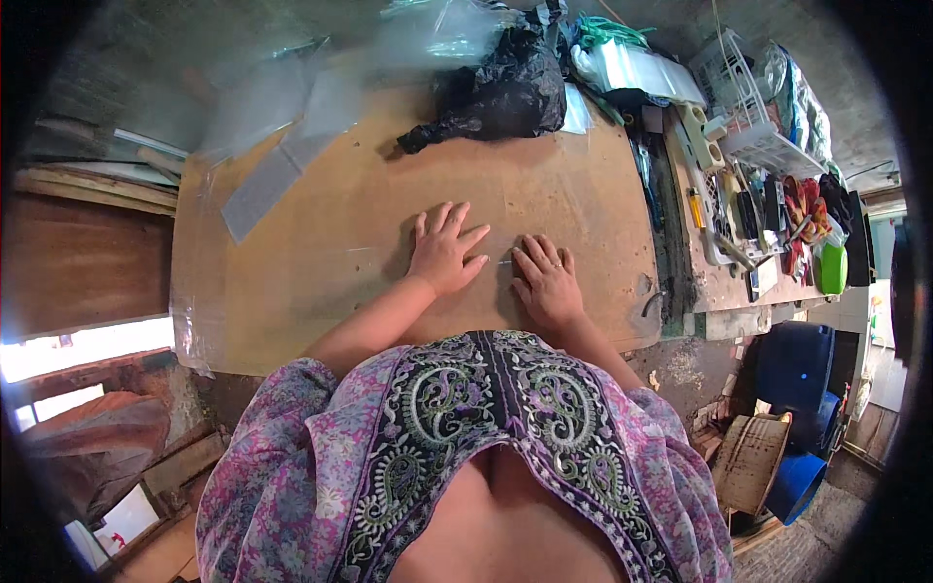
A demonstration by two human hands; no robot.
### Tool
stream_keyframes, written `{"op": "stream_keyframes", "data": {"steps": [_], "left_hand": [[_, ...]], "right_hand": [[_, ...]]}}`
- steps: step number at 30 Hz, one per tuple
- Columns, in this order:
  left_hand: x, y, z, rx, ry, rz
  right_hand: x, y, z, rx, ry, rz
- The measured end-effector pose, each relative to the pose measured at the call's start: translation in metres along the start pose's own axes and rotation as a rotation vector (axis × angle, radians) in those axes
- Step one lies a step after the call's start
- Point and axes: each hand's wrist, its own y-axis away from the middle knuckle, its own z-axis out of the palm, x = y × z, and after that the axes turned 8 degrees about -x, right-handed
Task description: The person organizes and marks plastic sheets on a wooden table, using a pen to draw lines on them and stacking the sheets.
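Palm down on a brown tabletop (328, 255), my left hand (446, 251) has its fingers apart and holds nothing. To its right, my right hand (547, 283) also rests on the board with fingers slightly spread, a ring on one of them. A small gap separates the two hands. Beyond them, a crumpled black plastic bag (510, 95) lies at the table's far edge. A flat grey strip (264, 189) lies to the left, past my left hand. Clear plastic sheeting (284, 95) covers the far left corner, partly blurred.
Right of the table, a side bench holds a white plastic tray (718, 248) of tools, a yellow lighter (695, 208), a power strip (701, 138), a white basket (765, 146) and a green container (833, 268). Blue barrels (794, 364) stand below. Clear packaging (641, 69) lies at the back.
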Motion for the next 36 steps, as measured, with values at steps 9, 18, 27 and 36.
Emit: {"op": "stream_keyframes", "data": {"steps": [9,18,27,36], "left_hand": [[0.011,-0.009,0.005,-0.034,0.002,-0.044],[0.008,-0.009,0.008,-0.012,0.0,-0.037],[0.008,-0.007,0.007,-0.017,-0.012,-0.07],[0.008,-0.007,0.004,0.004,-0.037,-0.038]], "right_hand": [[0.02,0.001,-0.008,-0.049,0.032,0.039],[0.021,0.004,-0.005,-0.036,0.019,0.001],[0.02,0.003,-0.004,-0.033,0.034,-0.004],[0.019,0.01,-0.004,0.053,0.055,0.041]]}}
